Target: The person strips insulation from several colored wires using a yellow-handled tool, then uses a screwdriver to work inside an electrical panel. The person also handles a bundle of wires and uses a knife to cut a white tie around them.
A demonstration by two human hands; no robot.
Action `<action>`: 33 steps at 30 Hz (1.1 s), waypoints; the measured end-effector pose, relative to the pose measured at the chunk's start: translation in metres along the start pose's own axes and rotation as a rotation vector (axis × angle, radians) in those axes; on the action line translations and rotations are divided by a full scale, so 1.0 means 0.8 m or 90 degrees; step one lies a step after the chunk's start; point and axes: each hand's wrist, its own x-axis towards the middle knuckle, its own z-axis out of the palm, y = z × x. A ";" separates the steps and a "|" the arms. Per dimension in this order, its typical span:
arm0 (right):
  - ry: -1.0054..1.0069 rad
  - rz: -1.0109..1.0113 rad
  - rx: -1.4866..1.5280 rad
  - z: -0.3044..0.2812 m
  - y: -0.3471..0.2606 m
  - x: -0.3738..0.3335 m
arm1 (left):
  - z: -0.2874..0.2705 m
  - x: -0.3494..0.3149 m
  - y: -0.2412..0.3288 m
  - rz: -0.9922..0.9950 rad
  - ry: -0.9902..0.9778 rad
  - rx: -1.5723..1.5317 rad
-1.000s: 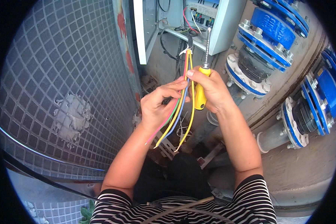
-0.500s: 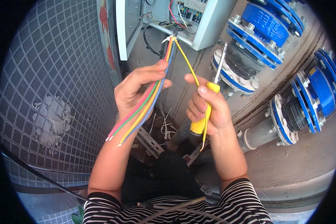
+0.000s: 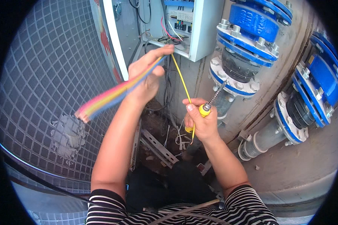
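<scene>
A bundle of coloured wires (image 3: pixel 114 93), with red, yellow and blue showing, lies across my left hand (image 3: pixel 144 80); its fingers close around the bundle's upper part. The loose ends point down to the left and are smeared by motion. One yellow wire (image 3: pixel 182 79) stands apart from the bundle and runs down to my right hand (image 3: pixel 204 122), which pinches it between thumb and forefinger. Its bare tip hangs below the thumb. That same hand also grips a screwdriver (image 3: pixel 204 110) with a yellow handle, its metal shaft pointing up to the right.
Ahead is an open grey electrical box (image 3: pixel 203 32) with wires inside. Blue-flanged pipe fittings (image 3: pixel 253 20) stand to the right, and a wire mesh panel (image 3: pixel 45 82) is at the left. A slotted metal rail (image 3: pixel 159 148) and white scraps (image 3: pixel 182 140) lie below my hands.
My left hand has moved up, swinging the bundle's loose ends out to the left. My right hand has shifted slightly down and left, still with the screwdriver and yellow wire. The view has shifted.
</scene>
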 end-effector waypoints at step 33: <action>0.042 0.064 0.020 0.016 0.004 0.005 | 0.017 0.146 -0.039 -0.312 -0.068 0.109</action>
